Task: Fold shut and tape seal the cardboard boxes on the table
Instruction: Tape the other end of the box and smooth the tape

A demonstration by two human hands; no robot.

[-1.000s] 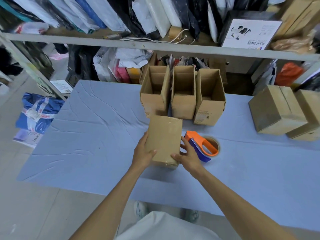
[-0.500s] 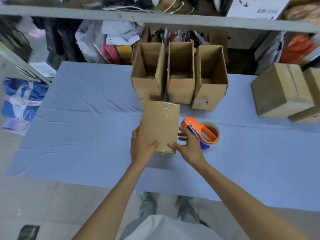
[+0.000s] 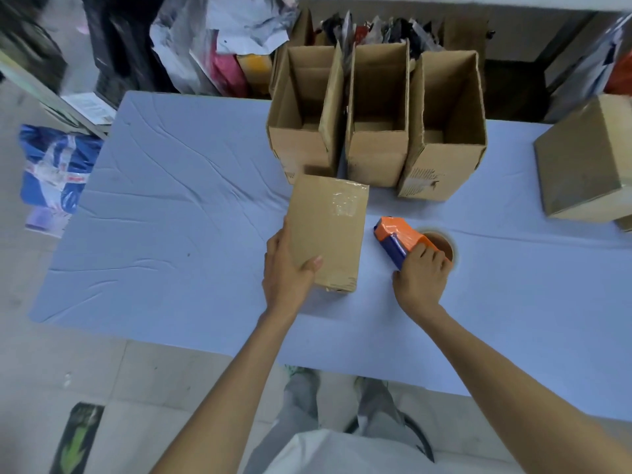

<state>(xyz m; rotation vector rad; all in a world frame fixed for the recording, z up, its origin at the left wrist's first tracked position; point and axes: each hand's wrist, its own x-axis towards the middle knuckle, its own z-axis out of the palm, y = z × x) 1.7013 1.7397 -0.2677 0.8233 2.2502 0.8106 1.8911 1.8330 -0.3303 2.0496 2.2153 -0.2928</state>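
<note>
on the table (image 3: 171, 200), the closed box (image 3: 328, 230) lay near the front edge, with the tape dispenser (image 3: 396, 236) just to its right. three open boxes (image 3: 376, 162) stood side by side behind them; a sealed box (image 3: 588, 165) sat far right.

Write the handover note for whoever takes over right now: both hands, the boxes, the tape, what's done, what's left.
Left hand holds the closed box by its left side, thumb on top; the box rests on the table.
Right hand grips the orange tape dispenser, which lies just right of that box.
Done: this box is folded shut, with clear tape showing on its top. The right-edge box is also closed.
Left: the open boxes, three in a row behind, need folding and taping.
</note>
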